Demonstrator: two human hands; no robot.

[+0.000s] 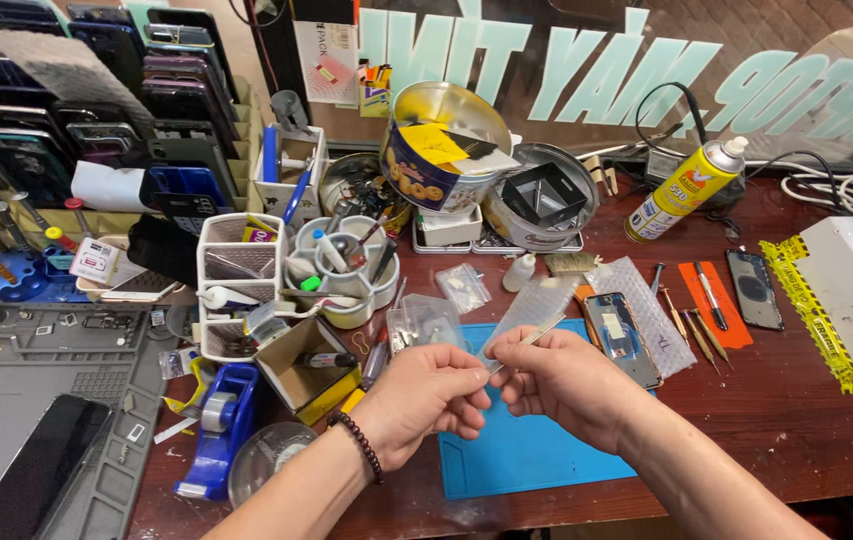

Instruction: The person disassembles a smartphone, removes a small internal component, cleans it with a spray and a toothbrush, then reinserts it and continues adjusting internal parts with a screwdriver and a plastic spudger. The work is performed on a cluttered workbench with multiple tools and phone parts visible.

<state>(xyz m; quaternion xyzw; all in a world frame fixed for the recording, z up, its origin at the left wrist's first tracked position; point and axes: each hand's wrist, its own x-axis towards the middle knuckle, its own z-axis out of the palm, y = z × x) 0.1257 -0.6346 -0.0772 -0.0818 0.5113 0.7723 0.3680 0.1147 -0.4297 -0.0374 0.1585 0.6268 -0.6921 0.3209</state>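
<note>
My left hand (424, 397), with a dark bead bracelet on its wrist, and my right hand (558, 377) meet above a blue work mat (526, 455). Between them they hold a clear plastic film strip (531, 308) that rises up and to the right from the fingers. My left fingertips pinch its lower end. My right hand also holds a thin metal tool (529, 338) against the film. A phone with its back open (622, 338) lies just right of my right hand.
A blue tape dispenser (214, 428), a small cardboard box (303, 372) and white organiser cups (331, 270) crowd the left. A yellow spray can (682, 190), round tins (438, 140), hand tools on an orange pad (714, 305), a dark phone (38, 465) on a grey mat.
</note>
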